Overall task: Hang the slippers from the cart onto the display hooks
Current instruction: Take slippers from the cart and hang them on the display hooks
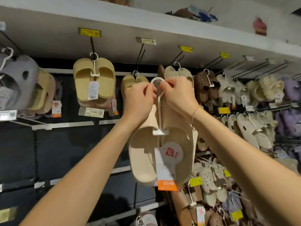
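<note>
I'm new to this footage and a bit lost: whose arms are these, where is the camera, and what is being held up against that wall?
There is no machine here. The single picture comes from a wide-angle camera worn on a person's head, looking forward at their own two bare arms.

Both hands are raised. The left hand and the right hand pinch the top of a white plastic hanger, whose curved hook end is free, not yet on anything. From that hanger dangles a pair of cream foam slippers with a white and orange paper tag.

In front is a shop display wall: black metal display hooks stick out below a white shelf, some with yellow price labels. Other pairs already hang there, such as the tan slippers on the left and brown clogs on the right.
</note>
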